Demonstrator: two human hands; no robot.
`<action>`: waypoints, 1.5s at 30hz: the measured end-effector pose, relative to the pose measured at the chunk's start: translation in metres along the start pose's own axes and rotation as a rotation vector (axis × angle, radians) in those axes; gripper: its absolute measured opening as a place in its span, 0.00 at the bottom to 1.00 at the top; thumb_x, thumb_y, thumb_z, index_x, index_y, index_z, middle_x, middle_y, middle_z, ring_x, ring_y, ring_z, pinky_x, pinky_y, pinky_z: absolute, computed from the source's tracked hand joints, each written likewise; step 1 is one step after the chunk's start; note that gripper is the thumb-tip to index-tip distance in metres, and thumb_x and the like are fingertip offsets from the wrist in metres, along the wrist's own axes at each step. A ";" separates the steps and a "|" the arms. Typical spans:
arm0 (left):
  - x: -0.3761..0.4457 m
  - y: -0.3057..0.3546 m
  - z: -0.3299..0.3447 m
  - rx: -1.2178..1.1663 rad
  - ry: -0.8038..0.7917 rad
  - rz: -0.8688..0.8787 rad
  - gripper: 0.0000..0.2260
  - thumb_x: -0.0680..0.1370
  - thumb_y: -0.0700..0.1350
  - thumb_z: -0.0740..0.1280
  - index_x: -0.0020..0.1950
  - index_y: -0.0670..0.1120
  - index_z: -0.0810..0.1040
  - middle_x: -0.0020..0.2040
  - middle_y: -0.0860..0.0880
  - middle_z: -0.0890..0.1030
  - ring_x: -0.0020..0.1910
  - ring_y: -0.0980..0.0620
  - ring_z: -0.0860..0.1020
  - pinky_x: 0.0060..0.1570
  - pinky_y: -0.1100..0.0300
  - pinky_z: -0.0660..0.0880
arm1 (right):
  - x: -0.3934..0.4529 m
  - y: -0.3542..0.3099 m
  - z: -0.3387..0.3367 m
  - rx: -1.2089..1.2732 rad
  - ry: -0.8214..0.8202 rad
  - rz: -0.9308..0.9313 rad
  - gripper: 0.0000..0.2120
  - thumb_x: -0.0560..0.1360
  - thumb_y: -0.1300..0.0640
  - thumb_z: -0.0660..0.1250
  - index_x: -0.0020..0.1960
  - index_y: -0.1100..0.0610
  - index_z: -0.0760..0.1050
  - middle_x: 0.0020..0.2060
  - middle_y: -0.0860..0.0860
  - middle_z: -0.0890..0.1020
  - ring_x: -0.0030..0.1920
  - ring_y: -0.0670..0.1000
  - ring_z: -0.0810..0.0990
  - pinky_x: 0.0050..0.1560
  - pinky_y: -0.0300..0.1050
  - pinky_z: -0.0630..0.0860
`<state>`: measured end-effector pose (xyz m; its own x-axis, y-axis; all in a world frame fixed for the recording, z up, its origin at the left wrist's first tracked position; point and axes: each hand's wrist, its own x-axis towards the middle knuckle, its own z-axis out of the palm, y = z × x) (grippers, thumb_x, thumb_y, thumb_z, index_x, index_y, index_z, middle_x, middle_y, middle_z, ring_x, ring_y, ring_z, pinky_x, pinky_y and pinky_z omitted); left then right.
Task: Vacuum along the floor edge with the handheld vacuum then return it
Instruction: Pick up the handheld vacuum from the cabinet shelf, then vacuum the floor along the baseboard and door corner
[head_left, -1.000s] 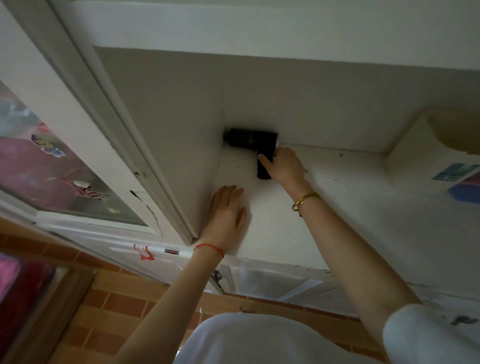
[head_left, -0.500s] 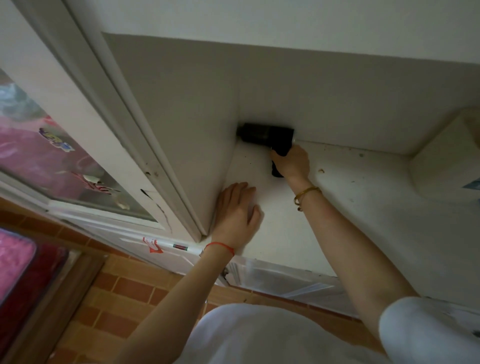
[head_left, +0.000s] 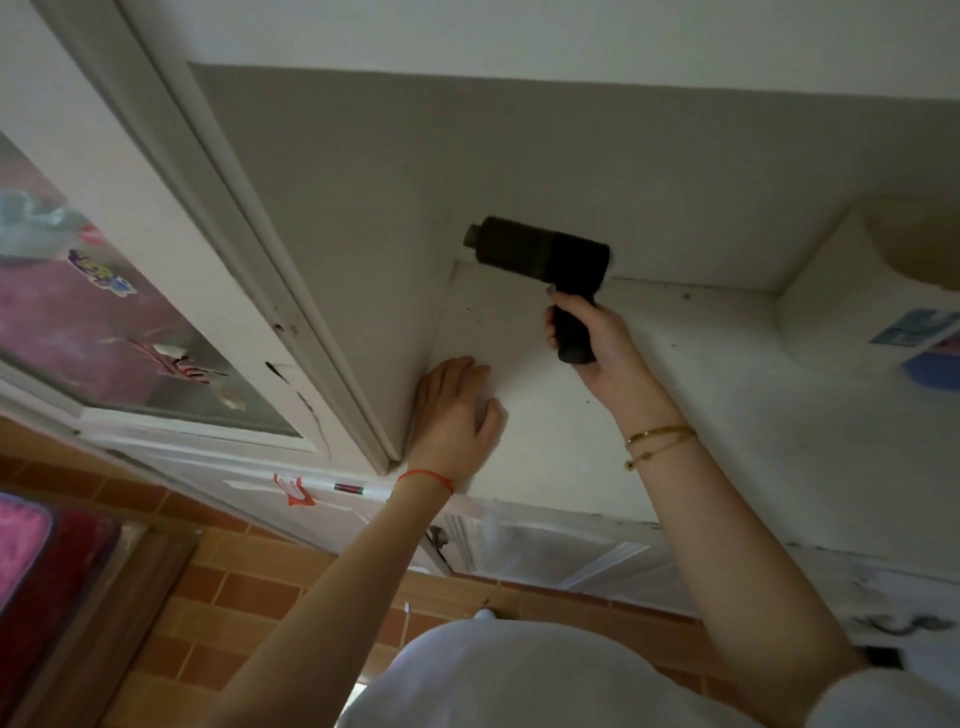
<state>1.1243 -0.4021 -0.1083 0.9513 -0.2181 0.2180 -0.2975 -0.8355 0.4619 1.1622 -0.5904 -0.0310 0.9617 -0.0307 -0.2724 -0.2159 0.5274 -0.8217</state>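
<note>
A black handheld vacuum (head_left: 540, 254) with a pistol grip is lifted off the white shelf top (head_left: 701, 415), its barrel pointing left toward the back corner. My right hand (head_left: 602, 348), with gold bracelets at the wrist, is wrapped around the vacuum's grip. My left hand (head_left: 457, 415), with a red string at the wrist, lies flat with fingers spread on the shelf top's left front corner, beside the side wall.
A white box (head_left: 857, 301) with a blue label stands on the shelf at the right. A white door frame (head_left: 270, 291) with a glass pane and stickers runs along the left. Below are brown brick-pattern floor tiles (head_left: 249, 597) and a pink mat (head_left: 21, 551).
My right hand has closed on the vacuum's grip and raised it off the shelf, away from the back corner. My left hand has stayed flat on the shelf.
</note>
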 end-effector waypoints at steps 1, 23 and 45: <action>0.000 0.001 -0.001 0.002 -0.007 0.001 0.19 0.77 0.49 0.65 0.66 0.45 0.74 0.67 0.44 0.74 0.66 0.42 0.70 0.68 0.50 0.65 | -0.010 -0.002 -0.003 0.079 -0.050 0.009 0.13 0.73 0.60 0.72 0.56 0.61 0.76 0.40 0.54 0.80 0.37 0.49 0.78 0.38 0.40 0.75; -0.049 0.072 -0.022 -0.232 -0.083 0.225 0.12 0.78 0.36 0.64 0.61 0.42 0.80 0.60 0.44 0.80 0.60 0.44 0.76 0.62 0.48 0.73 | -0.184 -0.002 -0.090 0.213 -0.021 0.059 0.13 0.74 0.48 0.70 0.46 0.57 0.75 0.35 0.51 0.74 0.33 0.48 0.73 0.37 0.38 0.74; -0.118 0.113 -0.015 -0.305 -0.566 0.832 0.11 0.79 0.36 0.66 0.61 0.40 0.79 0.60 0.42 0.81 0.61 0.43 0.78 0.66 0.42 0.72 | -0.390 0.104 -0.058 0.187 0.733 -0.345 0.09 0.76 0.54 0.63 0.46 0.61 0.75 0.34 0.55 0.78 0.32 0.51 0.77 0.34 0.42 0.77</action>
<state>0.9776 -0.4634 -0.0692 0.3136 -0.9345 0.1684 -0.8074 -0.1691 0.5652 0.7547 -0.5725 -0.0393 0.6010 -0.7279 -0.3301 0.1650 0.5171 -0.8399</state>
